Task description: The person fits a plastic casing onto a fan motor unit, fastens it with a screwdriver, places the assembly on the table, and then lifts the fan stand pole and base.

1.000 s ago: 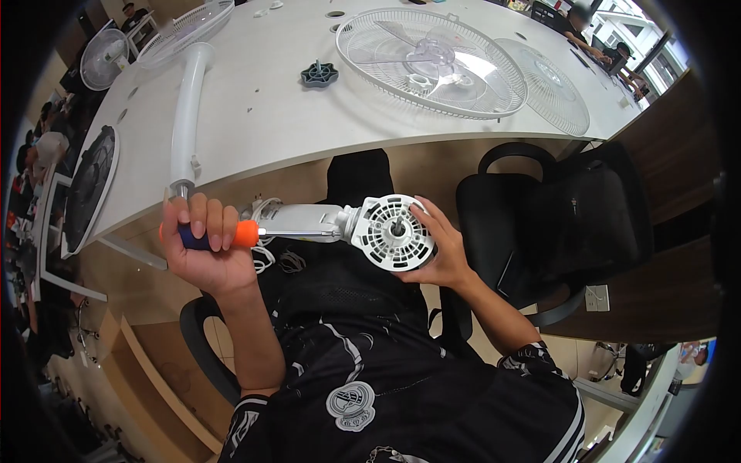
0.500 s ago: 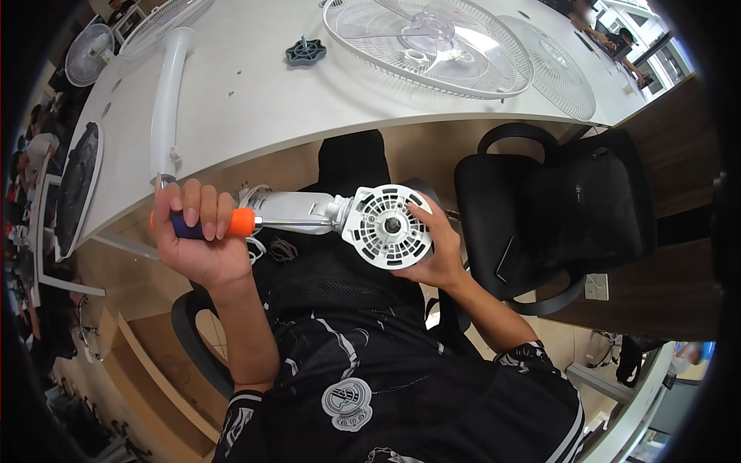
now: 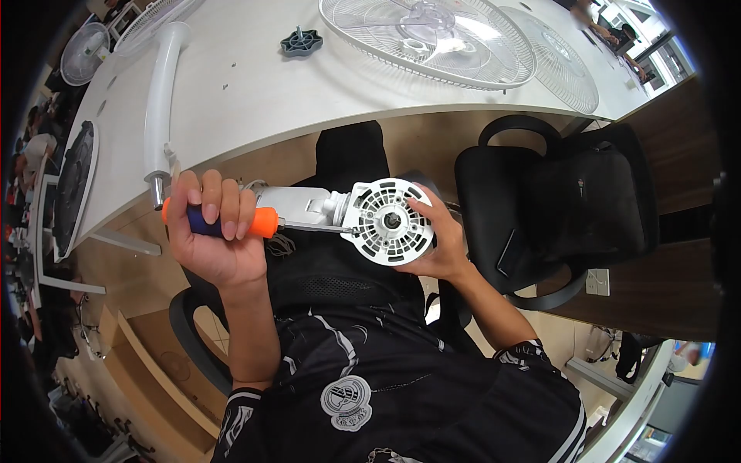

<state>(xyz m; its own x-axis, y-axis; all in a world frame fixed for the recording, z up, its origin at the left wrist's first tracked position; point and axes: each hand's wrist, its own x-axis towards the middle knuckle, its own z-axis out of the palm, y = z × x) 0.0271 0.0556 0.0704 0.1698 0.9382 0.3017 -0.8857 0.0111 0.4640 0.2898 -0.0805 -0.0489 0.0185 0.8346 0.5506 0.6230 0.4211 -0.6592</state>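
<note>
Head view: writing is scarce. On the black shirt (image 3: 463, 378), between 6 and 7 o'clock from the motor housing, sits a round white emblem (image 3: 345, 403); its lettering is too small to read. A tiny light mark shows on the black bag (image 3: 590, 204) at 3 o'clock, likewise illegible. No brand can be made out on the white motor housing (image 3: 391, 221), which is in the middle, over the lap.

The left hand (image 3: 220, 251), at 9 o'clock, is wrapped firmly round the orange and dark blue handle of a screwdriver (image 3: 264, 222), fingers curled fully over it. The metal shaft points toward 3 o'clock, its tip at the housing's rim near 9 o'clock; whether it sits in a screw I cannot tell. The right hand (image 3: 440, 241) cups the housing from about 4 o'clock, spread to the housing's breadth, fingers over the vented face and thumb side hard to make out.

A white neck piece (image 3: 297, 207) extends from the housing toward 9 o'clock. On the white desk (image 3: 255, 108), a dark knob (image 3: 301, 45) lies at 11 o'clock, a fan guard (image 3: 494, 62) near 12, and a white pole (image 3: 160, 100) at 10.
</note>
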